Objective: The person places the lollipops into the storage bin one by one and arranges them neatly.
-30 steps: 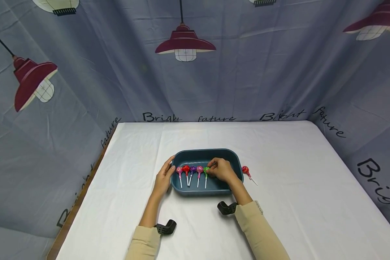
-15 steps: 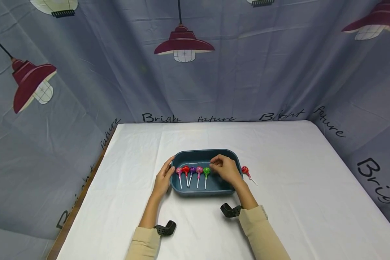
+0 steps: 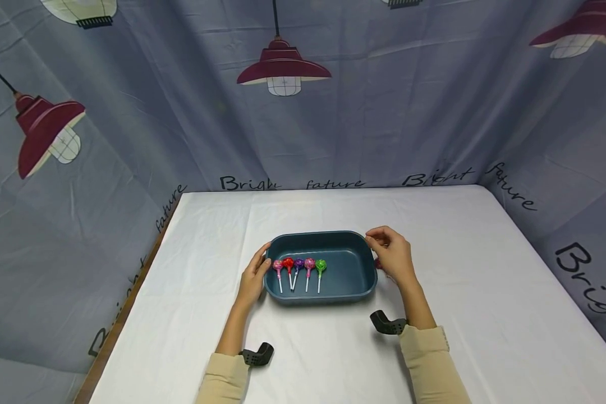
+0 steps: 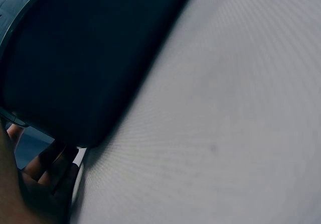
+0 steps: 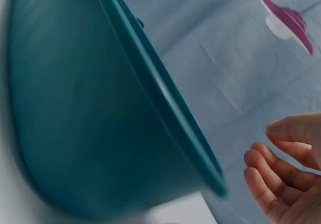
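A dark teal tray [image 3: 348,272] rests on the white table. Lying in a row in its left part are several wrapped lollipops, among them a purple one [image 3: 299,264], a red one [image 3: 288,263] and, at the right end, a green one [image 3: 321,266]. My left hand [image 3: 252,279] touches the tray's left end, fingers along the outer wall and thumb by the rim. Past the right rim hovers my right hand [image 3: 395,255], fingers loosely bent and holding nothing. It partly covers another red lollipop [image 3: 378,264] beside the tray.
A white cloth covers the table [image 3: 464,241], with a wooden edge [image 3: 126,303] showing at left. A grey curtain [image 3: 373,101] printed with lamps hangs behind and at both sides. Each wrist carries a black camera mount.
My right hand has let go of the green lollipop and moved right, out of the tray to above the red lollipop outside. The left hand has stayed at the tray's left end.
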The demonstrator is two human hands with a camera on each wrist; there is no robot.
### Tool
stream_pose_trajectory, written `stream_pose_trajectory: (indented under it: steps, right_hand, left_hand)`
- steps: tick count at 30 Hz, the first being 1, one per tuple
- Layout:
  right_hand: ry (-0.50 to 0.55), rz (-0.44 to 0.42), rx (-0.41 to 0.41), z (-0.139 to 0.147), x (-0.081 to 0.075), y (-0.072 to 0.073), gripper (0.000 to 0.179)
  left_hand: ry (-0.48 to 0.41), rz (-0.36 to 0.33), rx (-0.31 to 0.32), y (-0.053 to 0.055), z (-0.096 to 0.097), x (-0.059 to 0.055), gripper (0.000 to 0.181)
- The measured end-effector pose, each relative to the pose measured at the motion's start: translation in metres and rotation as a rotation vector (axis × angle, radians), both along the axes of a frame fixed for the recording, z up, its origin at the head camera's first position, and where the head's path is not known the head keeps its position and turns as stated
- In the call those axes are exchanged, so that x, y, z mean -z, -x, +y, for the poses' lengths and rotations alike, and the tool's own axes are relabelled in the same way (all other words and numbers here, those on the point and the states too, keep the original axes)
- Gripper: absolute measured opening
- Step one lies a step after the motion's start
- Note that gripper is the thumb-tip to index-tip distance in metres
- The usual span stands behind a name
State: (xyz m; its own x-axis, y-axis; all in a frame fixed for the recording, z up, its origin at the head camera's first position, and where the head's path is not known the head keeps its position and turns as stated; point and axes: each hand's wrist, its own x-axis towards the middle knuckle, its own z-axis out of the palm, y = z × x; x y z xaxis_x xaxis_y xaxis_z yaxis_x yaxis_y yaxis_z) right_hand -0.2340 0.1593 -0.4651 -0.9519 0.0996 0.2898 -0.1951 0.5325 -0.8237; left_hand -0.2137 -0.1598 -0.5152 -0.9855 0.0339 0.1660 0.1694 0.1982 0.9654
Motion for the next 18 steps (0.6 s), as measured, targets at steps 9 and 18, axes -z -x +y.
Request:
stream_pose_trajectory:
  steps: [9, 18]
  right_hand:
    - [-0.028, -0.072, 0.053, 0.025, 0.015, -0.003, 0.016]
    - [-0.081, -0.174, 0.038, 0.033, 0.031, -0.004, 0.019]
  left_hand:
    - [0.007, 0.002, -0.003, -0.001, 0.000, 0.001, 0.041]
    - [0.013, -0.003, -0.003, 0.000, 0.000, 0.001, 0.041]
